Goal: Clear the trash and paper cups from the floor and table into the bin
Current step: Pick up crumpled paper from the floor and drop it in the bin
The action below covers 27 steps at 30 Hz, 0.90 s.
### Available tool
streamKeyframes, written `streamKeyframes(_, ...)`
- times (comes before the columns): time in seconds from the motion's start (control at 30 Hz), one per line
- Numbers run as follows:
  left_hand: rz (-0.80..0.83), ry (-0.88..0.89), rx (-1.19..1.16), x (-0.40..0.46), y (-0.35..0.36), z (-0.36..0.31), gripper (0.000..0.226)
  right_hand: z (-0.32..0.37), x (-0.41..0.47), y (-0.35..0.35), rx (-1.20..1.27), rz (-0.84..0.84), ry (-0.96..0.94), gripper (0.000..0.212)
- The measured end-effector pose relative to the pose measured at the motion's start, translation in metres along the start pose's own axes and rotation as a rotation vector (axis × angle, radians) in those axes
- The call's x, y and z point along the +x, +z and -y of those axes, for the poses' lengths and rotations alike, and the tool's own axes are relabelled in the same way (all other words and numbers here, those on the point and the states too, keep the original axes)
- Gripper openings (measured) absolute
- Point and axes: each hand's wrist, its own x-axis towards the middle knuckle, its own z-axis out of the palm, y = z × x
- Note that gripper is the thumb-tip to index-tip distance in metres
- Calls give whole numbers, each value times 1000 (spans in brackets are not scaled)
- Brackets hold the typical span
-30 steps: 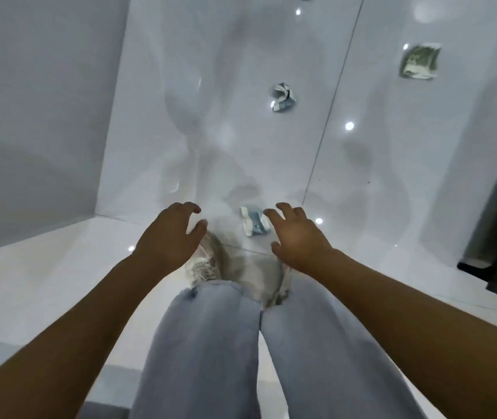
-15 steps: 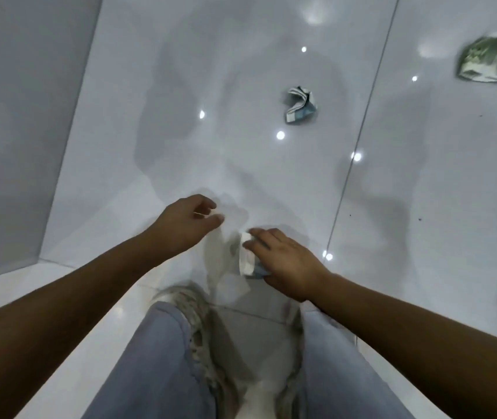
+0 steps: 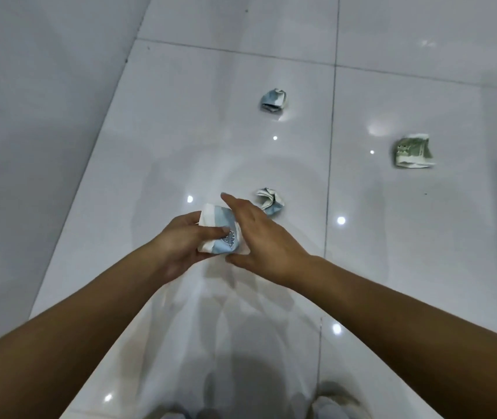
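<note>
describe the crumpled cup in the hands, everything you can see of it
The crumpled cup looks like thin paper, white with pale blue panels and a small blue printed emblem near its lower edge. It is squashed and creased, no longer round. It is held above the glossy floor tile, not resting on it. The left hand grips it, thumb across its front, while the right hand lies against its right side with fingers fairly straight.

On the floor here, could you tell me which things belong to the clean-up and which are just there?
Part of the job:
- crushed blue-and-white cup, held by the left hand, with the right hand against it
- crumpled blue cup nearby
- crumpled blue cup farther off
- crumpled green cup

Just there:
- shoe
- wall

No bin in view.
</note>
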Motion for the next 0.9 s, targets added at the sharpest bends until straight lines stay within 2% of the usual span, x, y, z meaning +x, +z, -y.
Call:
streamKeyframes(0.13, -188, 28, 21, 7, -8, 3, 32, -32, 10, -10, -276, -67, 96, 85)
streamKeyframes(0.27, -247, 20, 57, 6, -21, 9, 33, -60, 28, -19, -387, -13, 267, 76)
streamKeyframes(0.37, -263, 0, 63, 4, -30, 12, 32, -70, 38, -14, -355, 62, 280, 68)
streamKeyframes(0.47, -280, -27, 65, 3, -39, 13, 30, -71, 43, -4, -320, 57, 257, 59)
streamKeyframes(0.63, -303, -57, 78, -1, -44, 2, 28, -66, 39, 5, -387, 99, 264, 46)
streamKeyframes(0.77, -286, -34, 106, -4, -35, -21, 30, -63, 32, 0, -425, 184, 292, 41)
streamKeyframes(0.9, -269, -10, 174, -29, -15, -56, 36, -37, 13, -38, -335, 147, 321, 47)
